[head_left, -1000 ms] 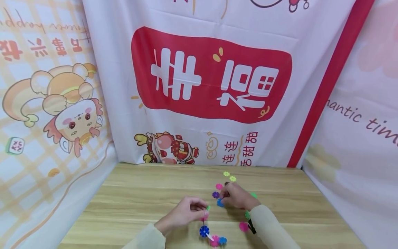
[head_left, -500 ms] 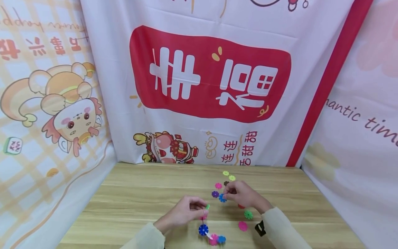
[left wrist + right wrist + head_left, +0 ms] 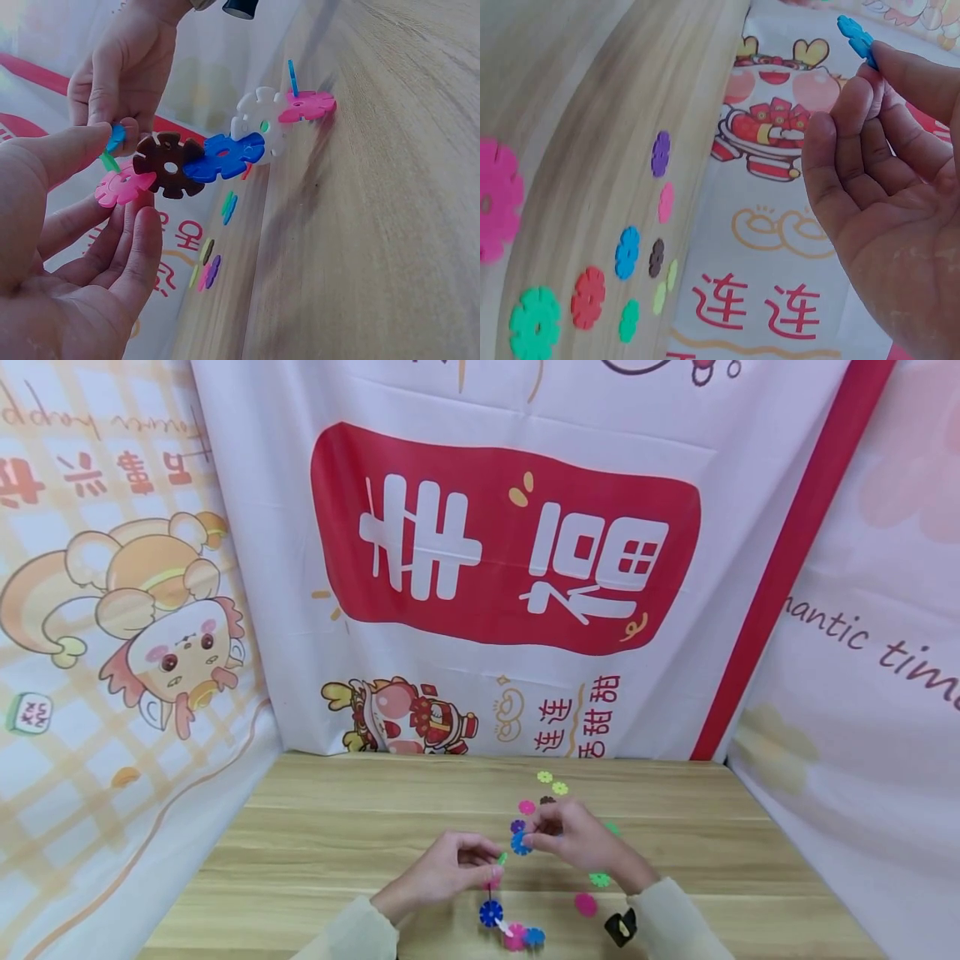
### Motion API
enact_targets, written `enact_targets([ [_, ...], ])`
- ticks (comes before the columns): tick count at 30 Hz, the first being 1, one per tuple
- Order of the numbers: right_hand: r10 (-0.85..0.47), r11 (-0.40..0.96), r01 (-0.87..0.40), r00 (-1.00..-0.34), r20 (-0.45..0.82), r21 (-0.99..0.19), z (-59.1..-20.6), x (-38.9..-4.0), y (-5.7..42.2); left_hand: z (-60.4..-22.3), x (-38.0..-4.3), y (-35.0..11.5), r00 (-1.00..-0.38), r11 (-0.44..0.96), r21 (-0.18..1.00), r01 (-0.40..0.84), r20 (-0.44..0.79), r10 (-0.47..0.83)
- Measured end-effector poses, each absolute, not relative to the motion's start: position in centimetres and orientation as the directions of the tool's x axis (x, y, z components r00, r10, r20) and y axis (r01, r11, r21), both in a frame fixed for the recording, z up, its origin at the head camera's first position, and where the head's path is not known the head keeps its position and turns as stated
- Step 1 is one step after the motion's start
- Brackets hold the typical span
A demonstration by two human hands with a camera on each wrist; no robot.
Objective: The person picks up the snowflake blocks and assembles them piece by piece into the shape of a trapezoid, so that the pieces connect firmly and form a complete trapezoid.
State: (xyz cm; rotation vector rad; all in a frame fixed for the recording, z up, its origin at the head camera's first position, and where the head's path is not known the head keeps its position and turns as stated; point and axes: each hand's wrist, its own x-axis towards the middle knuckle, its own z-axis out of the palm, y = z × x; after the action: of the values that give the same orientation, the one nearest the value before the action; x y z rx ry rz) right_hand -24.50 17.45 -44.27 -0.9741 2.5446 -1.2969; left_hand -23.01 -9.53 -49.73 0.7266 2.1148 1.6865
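Chain of slotted flower discs [image 3: 491,913] is at the left, its upper end pinched between the thumb and fingers of the left hand [image 3: 446,870] above the wooden table [image 3: 322,827]. From that end it runs green disc [image 3: 110,163], pink disc [image 3: 116,189], brown disc [image 3: 150,161], blue disc [image 3: 241,150], white disc [image 3: 255,105], then a second pink one and a pale-blue tip (whether the far end rests on the wood, I can't tell). Just right of the green disc, with a slight gap in the head view, is a single light blue disc [image 3: 857,41], pinched by thumb and fingers of the right hand [image 3: 573,837]. Spare discs lie around and beyond, among them a purple disc [image 3: 517,827] and, farther right, a magenta disc [image 3: 586,905].

The step in hand looks like adding one more disc. Next, I'd judge, the light blue disc needs turning crosswise so its slot faces the green one's, then a firm push while the left hand steadies that end.
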Motion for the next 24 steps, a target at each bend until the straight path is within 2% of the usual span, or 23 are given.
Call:
enact_targets([
  [10, -0.608, 0.402, -0.471, -0.778, 0.156, -0.785, -44.5, -24.2, 16.8, -49.6, -22.9, -9.6, -0.815, 0.164, 0.970, 0.182, 0.055, 0.577],
  [18, -0.620, 0.419, -0.497, -0.768, 0.161, -0.760, -44.4, -24.2, 16.3, -49.5, -23.0, -9.4, -0.814, 0.168, 0.968, 0.186, 0.056, 0.578],
  [24, -0.616, 0.427, -0.505, -0.769, 0.167, -0.750, -44.6, -24.5, 16.0, -49.7, -22.6, -9.0, -0.800, 0.152, 0.946, 0.286, 0.149, 0.581],
])
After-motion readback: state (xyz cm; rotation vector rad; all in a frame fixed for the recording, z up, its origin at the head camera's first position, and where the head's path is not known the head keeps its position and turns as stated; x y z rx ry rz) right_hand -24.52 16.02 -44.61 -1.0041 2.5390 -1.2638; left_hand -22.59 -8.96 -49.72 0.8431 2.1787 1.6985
